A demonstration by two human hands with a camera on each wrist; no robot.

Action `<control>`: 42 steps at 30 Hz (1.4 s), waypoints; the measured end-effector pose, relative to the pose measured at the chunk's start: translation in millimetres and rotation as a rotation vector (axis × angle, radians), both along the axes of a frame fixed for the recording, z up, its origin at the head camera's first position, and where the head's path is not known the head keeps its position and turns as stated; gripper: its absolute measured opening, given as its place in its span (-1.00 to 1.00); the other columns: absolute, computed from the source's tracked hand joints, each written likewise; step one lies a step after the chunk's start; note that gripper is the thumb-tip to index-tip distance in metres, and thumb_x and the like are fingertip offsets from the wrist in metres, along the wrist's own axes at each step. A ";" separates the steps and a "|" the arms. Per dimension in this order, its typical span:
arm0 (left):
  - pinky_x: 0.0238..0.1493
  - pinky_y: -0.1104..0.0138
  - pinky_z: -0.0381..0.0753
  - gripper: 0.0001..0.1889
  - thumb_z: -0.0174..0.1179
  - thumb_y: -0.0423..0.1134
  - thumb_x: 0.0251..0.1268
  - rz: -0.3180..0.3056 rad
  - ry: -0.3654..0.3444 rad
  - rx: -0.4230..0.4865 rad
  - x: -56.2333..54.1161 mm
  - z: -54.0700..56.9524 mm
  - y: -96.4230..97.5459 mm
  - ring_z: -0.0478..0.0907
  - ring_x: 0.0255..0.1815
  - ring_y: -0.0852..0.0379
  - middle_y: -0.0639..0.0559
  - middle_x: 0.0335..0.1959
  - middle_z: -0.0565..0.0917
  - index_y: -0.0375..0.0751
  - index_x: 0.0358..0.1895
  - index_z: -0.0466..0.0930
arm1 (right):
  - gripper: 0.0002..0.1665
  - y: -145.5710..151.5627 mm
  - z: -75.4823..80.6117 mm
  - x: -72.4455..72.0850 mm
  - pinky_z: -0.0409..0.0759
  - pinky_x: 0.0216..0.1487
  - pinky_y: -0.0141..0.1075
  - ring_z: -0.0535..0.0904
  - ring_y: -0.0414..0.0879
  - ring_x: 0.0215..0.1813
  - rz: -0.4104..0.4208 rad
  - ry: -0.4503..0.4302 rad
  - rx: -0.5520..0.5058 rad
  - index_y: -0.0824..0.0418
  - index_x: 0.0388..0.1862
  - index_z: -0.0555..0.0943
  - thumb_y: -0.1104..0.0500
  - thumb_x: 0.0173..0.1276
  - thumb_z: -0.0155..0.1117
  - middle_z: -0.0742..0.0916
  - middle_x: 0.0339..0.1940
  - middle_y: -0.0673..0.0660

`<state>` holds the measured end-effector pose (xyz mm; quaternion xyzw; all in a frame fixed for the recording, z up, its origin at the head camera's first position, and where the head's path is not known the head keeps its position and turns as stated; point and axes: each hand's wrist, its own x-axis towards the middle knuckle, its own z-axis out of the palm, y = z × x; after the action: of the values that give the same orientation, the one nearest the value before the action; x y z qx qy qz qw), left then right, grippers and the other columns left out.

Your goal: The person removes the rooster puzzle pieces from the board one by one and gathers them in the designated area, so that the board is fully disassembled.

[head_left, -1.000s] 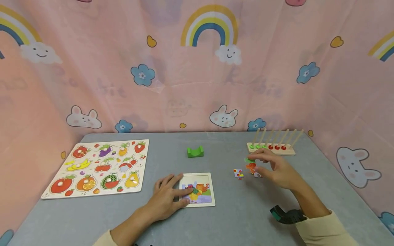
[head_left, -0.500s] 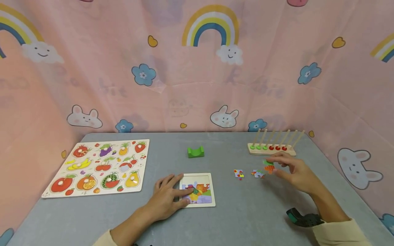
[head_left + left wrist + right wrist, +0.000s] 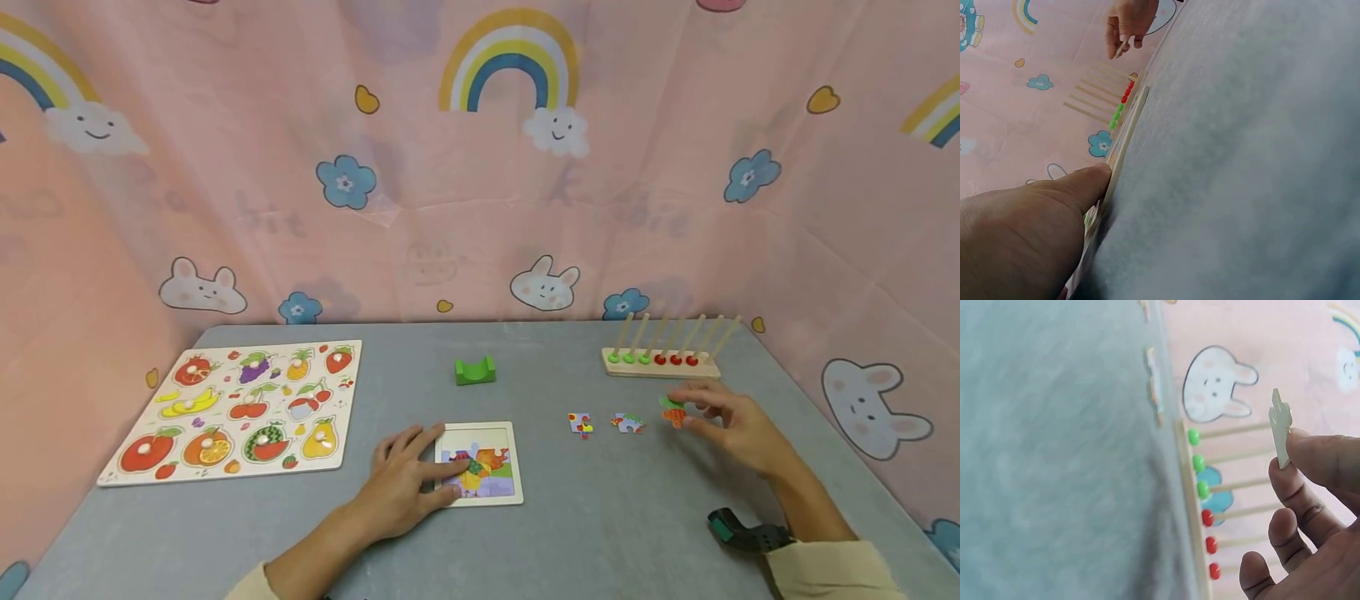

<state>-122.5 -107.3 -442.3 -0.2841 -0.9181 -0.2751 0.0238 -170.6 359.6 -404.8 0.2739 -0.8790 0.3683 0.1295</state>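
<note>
My right hand pinches a jigsaw piece, orange-red with a green top, between thumb and forefinger. In the right wrist view this jigsaw piece shows its thin pale edge, held above the table, with the other fingers loosely bent. My left hand rests with fairly straight fingers on the left side of a small wooden puzzle tray. Joined colourful pieces fill the tray's lower part, partly hidden by the fingers. Two loose jigsaw pieces, one left and one right, lie between tray and right hand.
A fruit peg puzzle board lies at the left. A green curved block stands at the back middle. Behind the right hand is a wooden peg rack with green and red beads. A patterned pink cloth hangs behind the table.
My right hand has carried the pinched jigsaw piece to the right, away from the two loose pieces, uncovering the second one. The left hand stays on the tray.
</note>
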 end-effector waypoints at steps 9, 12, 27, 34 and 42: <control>0.20 -0.21 -0.08 -0.60 0.23 0.10 0.27 0.002 -0.005 -0.014 0.2 0.6 -0.4 0.06 0.40 -0.30 -0.15 0.43 0.26 0.17 0.15 0.65 | -0.58 6.7 -12.1 -2.3 0.45 -0.27 -0.37 0.50 -0.16 -0.09 -0.026 -0.046 0.029 0.37 0.09 0.60 0.48 0.22 0.31 0.60 0.05 0.19; 0.20 -0.21 -0.07 -0.60 0.23 0.10 0.27 -0.001 -0.002 -0.015 0.0 1.2 0.1 0.07 0.39 -0.31 -0.16 0.42 0.26 0.17 0.15 0.65 | -0.60 8.7 -15.1 -2.2 0.45 -0.27 -0.37 0.49 -0.23 -0.04 -0.030 -0.072 0.031 0.39 0.09 0.59 0.47 0.24 0.30 0.59 0.05 0.21; 0.20 -0.21 -0.08 -0.61 0.23 0.10 0.28 0.001 0.002 -0.009 -0.2 0.2 -0.1 0.07 0.40 -0.31 -0.16 0.42 0.27 0.17 0.14 0.65 | -0.60 10.4 -23.2 -4.7 0.34 -0.04 -0.56 0.43 -0.32 0.05 -0.078 -0.084 0.095 0.37 0.08 0.61 0.44 0.24 0.31 0.62 0.01 0.20; 0.21 -0.20 -0.08 -0.61 0.23 0.09 0.27 0.007 0.008 -0.018 0.4 -0.2 0.0 0.07 0.40 -0.29 -0.15 0.42 0.27 0.18 0.14 0.65 | -0.61 8.5 -21.4 -3.5 0.39 -0.06 -0.53 0.51 -0.13 0.03 -0.130 -0.098 0.124 0.39 0.10 0.59 0.40 0.27 0.30 0.64 0.02 0.23; 0.20 -0.21 -0.07 -0.61 0.24 0.09 0.26 -0.001 0.011 -0.007 -0.5 -0.2 0.2 0.07 0.40 -0.32 -0.17 0.42 0.27 0.16 0.14 0.66 | -0.57 0.9 -7.1 -1.8 0.45 -0.17 -0.21 0.49 0.06 -0.03 -0.161 -0.113 0.122 0.36 0.17 0.55 0.33 0.32 0.28 0.63 0.08 0.24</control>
<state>-123.0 -107.1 -442.4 -0.2861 -0.9188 -0.2704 0.0280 -172.5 360.5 -411.9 0.1885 -0.9248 0.3172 0.0922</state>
